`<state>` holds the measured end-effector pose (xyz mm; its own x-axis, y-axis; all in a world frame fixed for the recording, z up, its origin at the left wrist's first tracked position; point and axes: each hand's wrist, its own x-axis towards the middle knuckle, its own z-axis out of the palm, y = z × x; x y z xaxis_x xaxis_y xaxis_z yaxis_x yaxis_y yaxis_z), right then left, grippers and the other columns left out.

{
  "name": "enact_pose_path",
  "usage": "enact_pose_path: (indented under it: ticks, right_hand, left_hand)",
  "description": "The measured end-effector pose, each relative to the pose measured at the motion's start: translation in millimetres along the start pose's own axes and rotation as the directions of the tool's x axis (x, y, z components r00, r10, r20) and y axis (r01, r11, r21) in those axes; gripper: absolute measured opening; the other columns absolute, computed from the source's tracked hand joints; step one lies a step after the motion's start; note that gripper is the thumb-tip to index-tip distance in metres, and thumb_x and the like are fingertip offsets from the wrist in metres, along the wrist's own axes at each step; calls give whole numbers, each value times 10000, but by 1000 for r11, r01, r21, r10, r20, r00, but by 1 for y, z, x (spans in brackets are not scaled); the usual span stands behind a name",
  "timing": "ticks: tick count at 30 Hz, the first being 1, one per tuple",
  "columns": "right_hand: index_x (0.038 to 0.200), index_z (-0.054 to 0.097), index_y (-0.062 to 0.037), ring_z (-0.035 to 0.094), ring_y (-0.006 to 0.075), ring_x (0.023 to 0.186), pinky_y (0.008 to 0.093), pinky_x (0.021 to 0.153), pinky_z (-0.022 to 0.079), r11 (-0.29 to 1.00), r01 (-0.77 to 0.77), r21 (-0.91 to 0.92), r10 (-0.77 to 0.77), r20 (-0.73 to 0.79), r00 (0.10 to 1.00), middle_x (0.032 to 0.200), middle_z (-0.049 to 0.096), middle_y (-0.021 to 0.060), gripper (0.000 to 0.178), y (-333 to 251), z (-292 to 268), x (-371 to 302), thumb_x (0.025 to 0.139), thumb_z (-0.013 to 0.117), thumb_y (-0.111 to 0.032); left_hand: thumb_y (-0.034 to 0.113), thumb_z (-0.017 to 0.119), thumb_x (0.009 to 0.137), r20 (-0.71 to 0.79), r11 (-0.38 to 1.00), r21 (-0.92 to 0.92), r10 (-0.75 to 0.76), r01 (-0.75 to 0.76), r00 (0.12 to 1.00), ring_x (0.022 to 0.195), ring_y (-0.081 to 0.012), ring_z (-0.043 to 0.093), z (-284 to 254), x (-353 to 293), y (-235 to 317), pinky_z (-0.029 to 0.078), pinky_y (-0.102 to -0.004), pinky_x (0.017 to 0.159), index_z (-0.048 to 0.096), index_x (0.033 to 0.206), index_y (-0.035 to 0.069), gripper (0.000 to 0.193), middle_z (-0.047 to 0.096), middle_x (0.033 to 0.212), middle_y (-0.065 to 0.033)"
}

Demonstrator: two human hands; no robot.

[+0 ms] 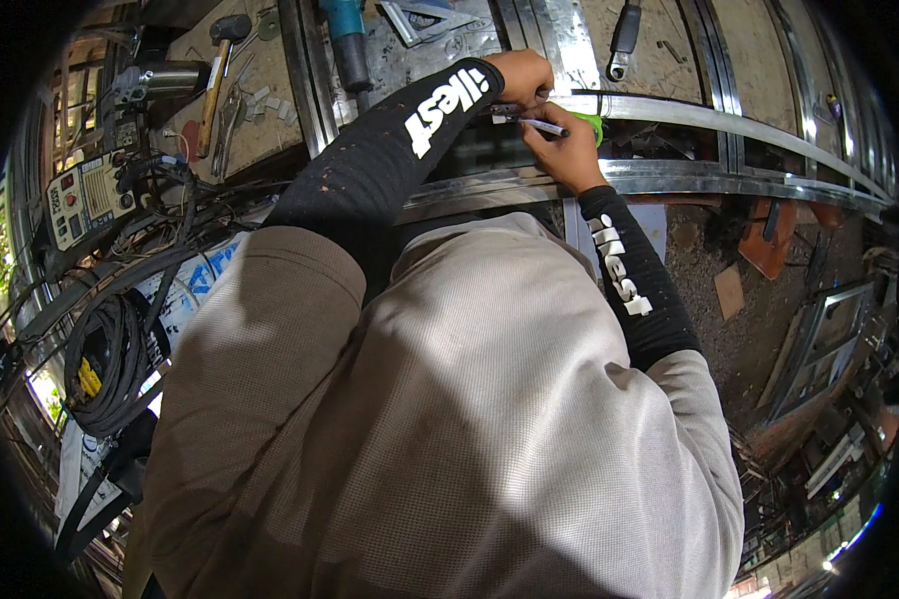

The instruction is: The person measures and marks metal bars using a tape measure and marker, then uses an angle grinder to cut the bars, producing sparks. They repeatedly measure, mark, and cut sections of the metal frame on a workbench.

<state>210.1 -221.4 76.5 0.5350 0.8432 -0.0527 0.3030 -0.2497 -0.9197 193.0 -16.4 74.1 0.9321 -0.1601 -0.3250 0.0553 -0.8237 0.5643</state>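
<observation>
My right hand (pixel 567 155) is closed around a slim marker (pixel 544 127), which points left across the metal frame. Just above it, my left hand (pixel 522 76) has its fingers curled down at a shiny metal bar (pixel 659 108); what they hold, if anything, is hidden. A small dark piece with a pale end (pixel 505 112) lies below the left fingers, too small to name. Beside my right hand shows a bright green object (pixel 593 124), partly covered by the fingers and bar. The two hands nearly touch.
A teal power tool (pixel 346 45), a metal square (pixel 422 20) and a dark-handled wrench (pixel 623 42) lie beyond my hands. At left are a hammer (pixel 216 85), a welding machine (pixel 90 200) and coiled cables (pixel 105 369). Metal rails (pixel 729 180) cross in front of me.
</observation>
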Motion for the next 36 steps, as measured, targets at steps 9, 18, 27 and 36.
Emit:
enact_pose_path:
  ticks: [9,18,27,36]
  right_hand:
    - [1056,739,-1,682,160,884,296,828,538,974,175,142,-121,-321,939,949,738,100,158,-16,-24,-26,914,670,-1]
    - [1191,523,42,552,438,1061,477,903,498,865,-58,-498,-178,-413,893,1142,514,253,681,2,-18,-45,761,921,-305]
    - [1095,553,-12,522,422,1128,495,966,446,921,61,-385,-243,-446,862,1109,546,207,497,18,-20,-48,768,876,-202]
    - [1039,600,-10,588,341,978,422,879,495,869,263,-418,-455,-470,757,1024,594,163,454,-69,-58,-18,729,883,-184]
  left_hand:
    - [137,872,685,-10,998,-52,31,-32,999,758,-277,719,0,-5,1,552,-387,698,762,858,44,225,739,808,-124]
    - [115,813,683,14,1000,11,1,-1,1000,742,-303,716,-6,-8,9,546,-412,681,749,804,37,157,729,771,-128]
    - [188,761,781,-87,990,136,-29,41,996,855,-368,721,-18,-36,40,560,-474,770,753,901,51,182,738,866,-167]
    - [257,776,822,-346,988,144,98,-51,933,848,-360,732,-119,-81,103,576,-455,764,791,1026,82,269,760,901,-161]
